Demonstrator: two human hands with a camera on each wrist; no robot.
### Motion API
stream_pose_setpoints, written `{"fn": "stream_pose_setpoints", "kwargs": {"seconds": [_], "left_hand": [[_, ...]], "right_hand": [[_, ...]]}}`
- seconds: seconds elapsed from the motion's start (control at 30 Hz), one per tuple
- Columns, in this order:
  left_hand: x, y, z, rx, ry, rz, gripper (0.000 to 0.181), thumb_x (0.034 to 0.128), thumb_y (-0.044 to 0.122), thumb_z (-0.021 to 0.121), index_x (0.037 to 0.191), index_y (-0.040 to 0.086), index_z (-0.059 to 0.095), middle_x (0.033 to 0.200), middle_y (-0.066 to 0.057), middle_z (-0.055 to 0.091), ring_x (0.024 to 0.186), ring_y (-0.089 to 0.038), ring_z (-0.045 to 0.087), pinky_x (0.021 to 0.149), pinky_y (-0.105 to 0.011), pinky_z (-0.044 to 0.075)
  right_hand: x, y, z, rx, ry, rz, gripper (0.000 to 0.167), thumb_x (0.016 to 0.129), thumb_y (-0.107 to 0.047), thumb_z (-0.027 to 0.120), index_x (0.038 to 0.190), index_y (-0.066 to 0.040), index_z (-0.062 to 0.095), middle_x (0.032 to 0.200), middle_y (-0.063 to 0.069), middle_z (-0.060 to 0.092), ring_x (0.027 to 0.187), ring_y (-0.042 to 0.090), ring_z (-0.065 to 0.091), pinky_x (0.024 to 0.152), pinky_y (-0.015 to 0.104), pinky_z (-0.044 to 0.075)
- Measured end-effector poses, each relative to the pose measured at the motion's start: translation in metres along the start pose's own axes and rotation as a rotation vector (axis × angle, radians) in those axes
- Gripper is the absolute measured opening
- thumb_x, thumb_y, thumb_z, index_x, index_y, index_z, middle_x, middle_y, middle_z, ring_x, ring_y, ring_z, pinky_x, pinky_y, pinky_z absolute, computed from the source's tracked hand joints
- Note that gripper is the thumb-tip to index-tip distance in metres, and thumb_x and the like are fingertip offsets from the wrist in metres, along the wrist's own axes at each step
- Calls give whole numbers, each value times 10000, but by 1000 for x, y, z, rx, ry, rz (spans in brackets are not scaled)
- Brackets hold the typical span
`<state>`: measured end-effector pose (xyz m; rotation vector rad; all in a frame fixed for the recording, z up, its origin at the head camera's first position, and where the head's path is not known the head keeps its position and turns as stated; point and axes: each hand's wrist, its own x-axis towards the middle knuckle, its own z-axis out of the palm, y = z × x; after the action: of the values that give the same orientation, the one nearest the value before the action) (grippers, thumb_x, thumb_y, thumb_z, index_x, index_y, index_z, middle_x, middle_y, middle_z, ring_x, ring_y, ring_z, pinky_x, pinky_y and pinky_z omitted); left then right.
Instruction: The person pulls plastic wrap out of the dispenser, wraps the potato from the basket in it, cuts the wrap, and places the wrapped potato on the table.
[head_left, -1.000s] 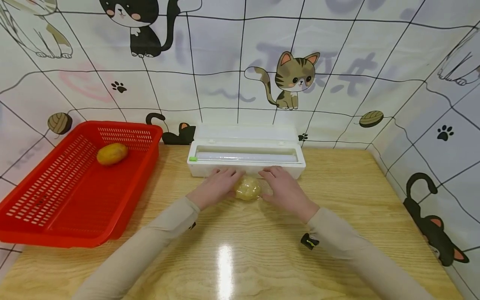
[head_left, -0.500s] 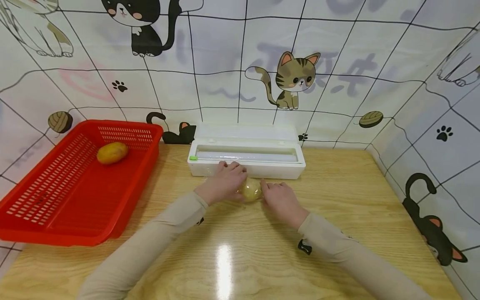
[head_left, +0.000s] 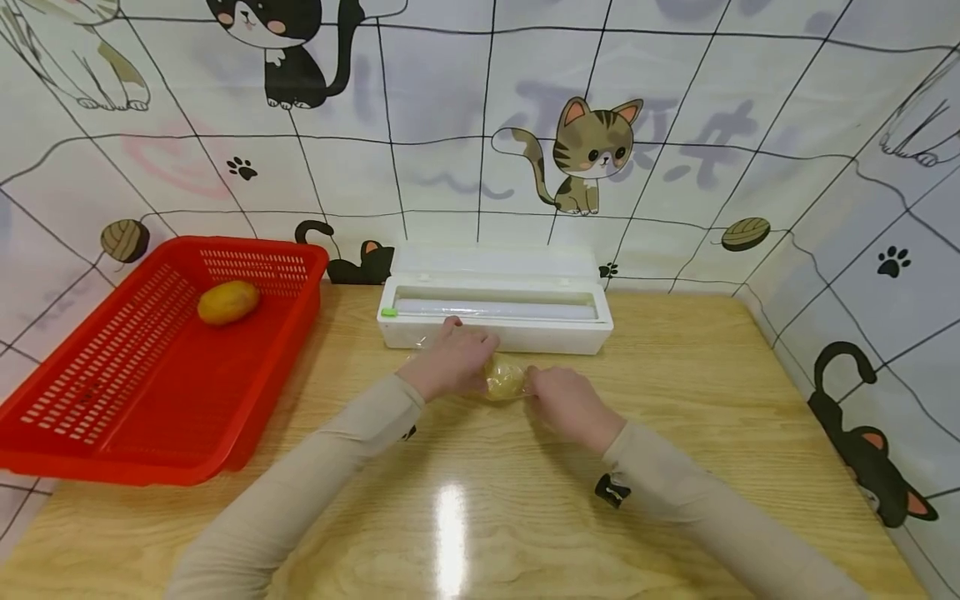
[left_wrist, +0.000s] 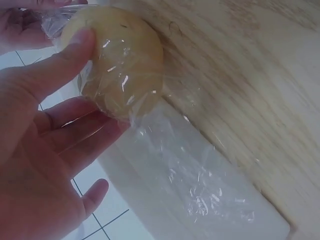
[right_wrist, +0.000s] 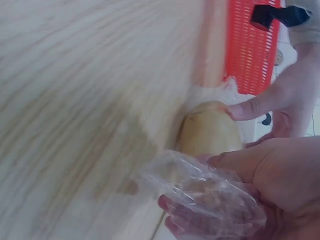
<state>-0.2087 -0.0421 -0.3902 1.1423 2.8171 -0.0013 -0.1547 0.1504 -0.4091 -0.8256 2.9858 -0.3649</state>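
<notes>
The left hand [head_left: 454,360] gripped the potato [left_wrist: 132,52] and the right hand [head_left: 572,404] pinched its loose clear film [right_wrist: 205,200], just in front of the white box [head_left: 555,339]. Steadying the potato while drawing the film snug probably mattered most.

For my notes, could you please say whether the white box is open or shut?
The white box is open: its lid stands raised behind, and the roll shows inside.
</notes>
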Motion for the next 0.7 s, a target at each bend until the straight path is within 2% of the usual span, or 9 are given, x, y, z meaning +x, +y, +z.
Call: {"fn": "stream_pose_setpoints", "kwargs": {"seconds": [0.17, 0.23, 0.43, 0.6, 0.7], "left_hand": [[1, 1, 0, -11, 2, 14, 470, 756, 321, 823, 1079, 115, 551, 910, 35, 578, 942, -161, 588, 1052, -545, 260], [1, 1, -1, -8, -11, 11, 497, 755, 338, 819, 1106, 114, 548, 919, 38, 566, 937, -150, 583, 1053, -548, 253], [3, 1, -3, 7, -47, 14, 527, 751, 361, 816, 1128, 134, 526, 929, 52, 533, 924, -129, 570, 1055, -545, 236], [6, 2, -6, -10, -71, 40, 518, 733, 321, 838, 1099, 151, 514, 951, 52, 545, 954, -134, 581, 1055, -567, 216], [7, 3, -5, -23, -80, 44, 521, 725, 304, 847, 1096, 151, 515, 960, 46, 559, 968, -144, 587, 1048, -578, 218]], "right_hand": [[2, 7, -8, 95, -89, -13, 60, 873, -47, 682, 902, -18, 639, 714, 30, 616, 633, 191, 588, 574, 333, 501], [3, 11, -11, 125, -126, -34, 66, 904, -71, 656, 910, -9, 634, 717, 32, 610, 636, 178, 575, 587, 336, 488], [6, 25, -15, 300, -235, -96, 130, 950, -96, 594, 877, -1, 645, 727, -2, 609, 621, 89, 504, 614, 291, 453], [7, 28, -13, 334, -243, -139, 193, 958, -68, 563, 810, -26, 679, 678, -41, 582, 594, 52, 469, 589, 262, 435], [5, 26, -11, 367, -251, -98, 225, 958, -50, 553, 772, -21, 676, 620, -42, 540, 547, 55, 441, 547, 257, 421]]}}
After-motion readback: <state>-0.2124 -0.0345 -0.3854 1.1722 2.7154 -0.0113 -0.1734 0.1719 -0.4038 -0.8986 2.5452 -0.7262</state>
